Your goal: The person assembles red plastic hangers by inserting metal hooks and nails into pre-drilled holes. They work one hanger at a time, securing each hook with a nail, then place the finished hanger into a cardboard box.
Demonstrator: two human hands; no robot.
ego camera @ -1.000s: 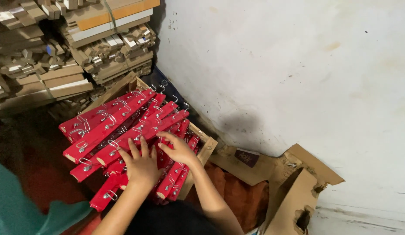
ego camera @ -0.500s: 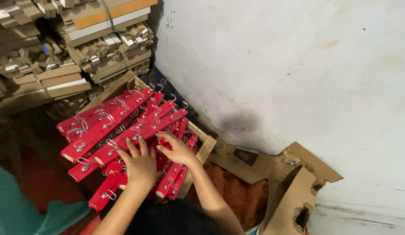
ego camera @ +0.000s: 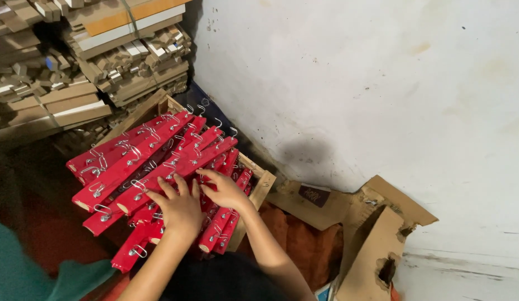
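Our left hand (ego camera: 178, 209) and right hand (ego camera: 226, 189) flat, fingers spread, on red hangers (ego camera: 153, 161) heaped in wooden crate (ego camera: 259, 189). White wall (ego camera: 371, 89) beyond; stacked wood (ego camera: 92, 50) far left; torn cardboard (ego camera: 371, 223) right.

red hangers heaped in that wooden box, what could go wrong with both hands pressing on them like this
The red hangers lie heaped above the wooden box rim and overhang its left side, so pressing might tip some out. Bare metal hooks and clips stick out near the left hand and right hand; they could snag or scratch fingers.
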